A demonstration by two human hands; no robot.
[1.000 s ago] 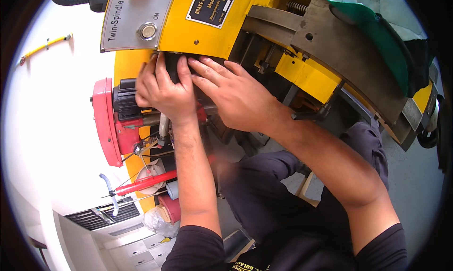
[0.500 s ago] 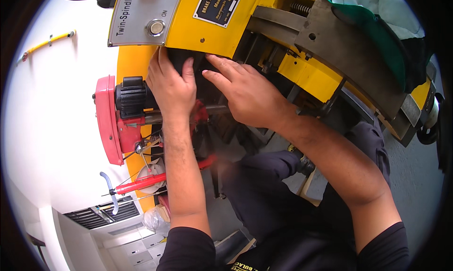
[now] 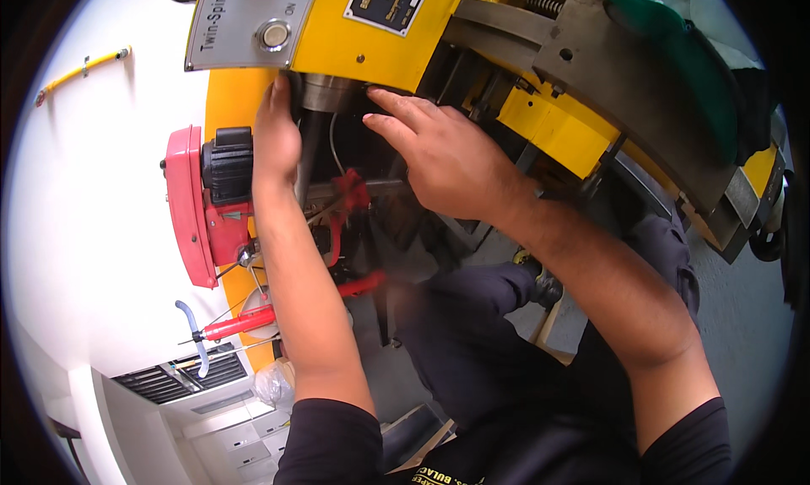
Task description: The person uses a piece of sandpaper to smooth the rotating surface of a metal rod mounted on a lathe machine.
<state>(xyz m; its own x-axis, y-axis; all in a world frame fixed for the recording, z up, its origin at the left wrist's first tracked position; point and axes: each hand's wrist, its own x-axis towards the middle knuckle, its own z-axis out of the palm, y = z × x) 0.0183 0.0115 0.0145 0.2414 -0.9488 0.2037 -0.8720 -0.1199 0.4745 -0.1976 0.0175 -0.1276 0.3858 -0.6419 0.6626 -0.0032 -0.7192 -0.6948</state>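
Observation:
A yellow machine (image 3: pixel 329 46) with a grey button panel (image 3: pixel 228 21) spans the top. Under it show a bare steel cylinder (image 3: pixel 329 92), a shaft and a thin pale tube (image 3: pixel 336 143). My left hand (image 3: pixel 277 130) is edge-on left of the cylinder, fingers stretched upward beside a dark curved part (image 3: pixel 292 92); its thumb is hidden. Right of the cylinder, my right hand (image 3: pixel 447 160) is open, fingers spread, the uppermost fingertip at the machine's lower yellow edge.
A red-and-black motor unit (image 3: pixel 190 206) is on the left, red bars (image 3: pixel 236 323) below it. Steel slides (image 3: pixel 607 88) and a green-grey cloth (image 3: pixel 700 71) lie upper right. A yellow pipe (image 3: pixel 80 75) runs on the wall. My legs (image 3: pixel 464 333) are below.
My left hand has shifted left and turned edge-on, uncovering the steel cylinder, shaft and tube. The gap between my hands has widened. The view has shifted slightly.

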